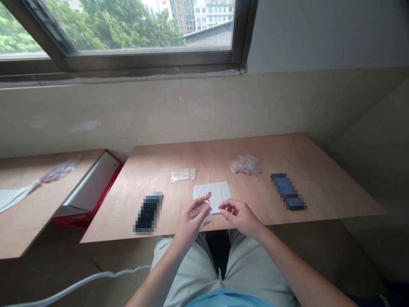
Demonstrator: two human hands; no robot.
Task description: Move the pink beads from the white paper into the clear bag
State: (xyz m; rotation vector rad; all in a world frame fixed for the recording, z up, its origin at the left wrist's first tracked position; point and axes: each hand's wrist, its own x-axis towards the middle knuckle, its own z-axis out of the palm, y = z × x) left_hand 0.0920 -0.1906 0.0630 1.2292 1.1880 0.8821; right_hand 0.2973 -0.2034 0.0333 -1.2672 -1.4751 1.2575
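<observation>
My left hand (195,214) is closed on a small clear plastic bag (207,219) with reddish bits in it, near the table's front edge. Small red pieces (208,195) show just above its fingertips. To the right, apart from the bag, my right hand (237,214) has its thumb and index finger pressed together; anything between them is too small to make out. Under and behind both hands lies a white sheet (220,192), partly covered by them.
Flat clear bags (183,175) lie behind the sheet, and a pile of bags with red pieces (245,165) lies back right. Blurred dark phone-like objects rest left (148,213) and right (288,192). A second table (19,221) stands at far left.
</observation>
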